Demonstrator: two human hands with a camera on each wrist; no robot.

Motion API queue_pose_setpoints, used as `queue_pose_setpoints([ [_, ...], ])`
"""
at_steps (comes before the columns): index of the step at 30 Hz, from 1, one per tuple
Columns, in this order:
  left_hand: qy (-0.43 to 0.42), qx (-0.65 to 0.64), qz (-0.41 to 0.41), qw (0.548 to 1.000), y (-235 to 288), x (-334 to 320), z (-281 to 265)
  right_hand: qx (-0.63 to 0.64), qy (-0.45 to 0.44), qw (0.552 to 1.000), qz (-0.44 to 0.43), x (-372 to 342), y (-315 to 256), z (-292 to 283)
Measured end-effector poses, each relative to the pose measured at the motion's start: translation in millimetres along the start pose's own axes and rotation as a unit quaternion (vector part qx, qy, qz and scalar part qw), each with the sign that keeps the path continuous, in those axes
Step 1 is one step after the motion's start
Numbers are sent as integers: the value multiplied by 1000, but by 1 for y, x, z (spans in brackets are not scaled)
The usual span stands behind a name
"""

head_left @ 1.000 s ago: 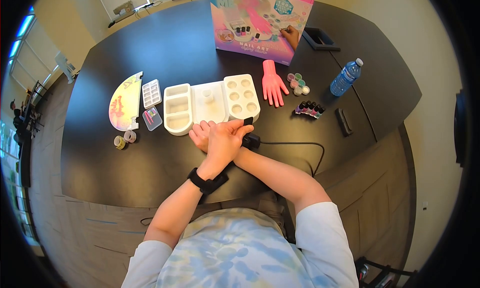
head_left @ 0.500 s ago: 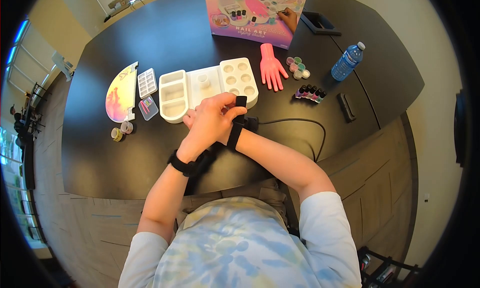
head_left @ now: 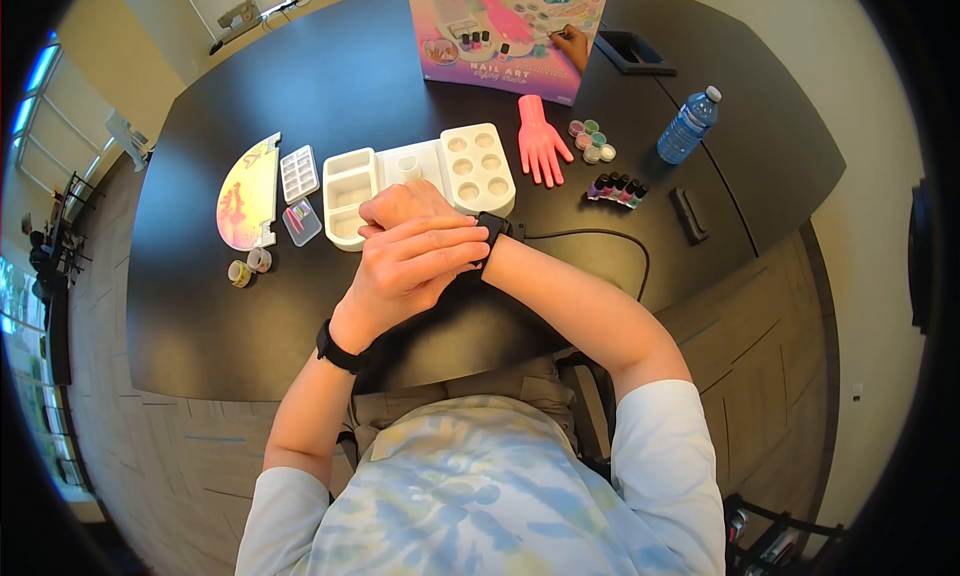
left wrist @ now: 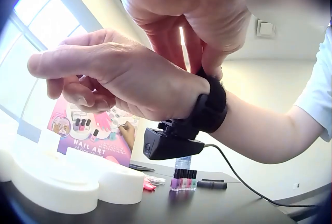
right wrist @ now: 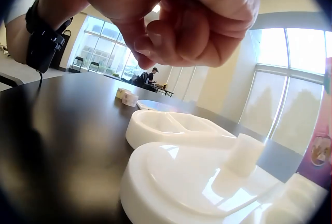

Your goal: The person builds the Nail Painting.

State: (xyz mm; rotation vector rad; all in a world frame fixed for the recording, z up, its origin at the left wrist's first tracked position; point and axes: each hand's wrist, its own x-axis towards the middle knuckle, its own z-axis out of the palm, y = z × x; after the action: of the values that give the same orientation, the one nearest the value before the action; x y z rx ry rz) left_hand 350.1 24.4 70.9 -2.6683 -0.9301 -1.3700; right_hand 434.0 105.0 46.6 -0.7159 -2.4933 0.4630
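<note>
In the head view, the left hand lies over the right wrist, its fairly straight fingers resting on the black strap. The left wrist view shows its fingertips at the strap, above a small black camera with a cable. Beneath it, the right hand points left, back up, holding nothing. Its fingers are loosely bent in the left wrist view. Another black band circles the left wrist. Just beyond the hands sits the white moulded tray, its near middle part hidden.
A pink model hand, glitter pots, nail polish bottles, water bottle and black holder are at right. At left lie a half-round panel, small tray, clear case and tape rolls. A box stands behind.
The strap's raised free end, earlier pinched in the left hand, now lies down around the right wrist. The left hand's fingers have straightened across it.
</note>
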Motion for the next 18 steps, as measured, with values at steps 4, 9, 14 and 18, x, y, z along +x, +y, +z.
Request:
queue_pose_setpoints([
  [4, -7, 9, 9, 1000, 5, -3, -2, -28, -13, 999, 8, 3, -6, -4],
  [9, -36, 73, 58, 995, 11, -7, -4, -26, -12, 999, 14, 4, -4, -5],
  [14, -136, 46, -29, 989, 31, 21, -25, 63, -4, 998, 0, 5, -14, 4],
  [18, -247, 66, -51, 965, 31, 28, -24, 80, 6, 997, -22, 4, -23, 7],
])
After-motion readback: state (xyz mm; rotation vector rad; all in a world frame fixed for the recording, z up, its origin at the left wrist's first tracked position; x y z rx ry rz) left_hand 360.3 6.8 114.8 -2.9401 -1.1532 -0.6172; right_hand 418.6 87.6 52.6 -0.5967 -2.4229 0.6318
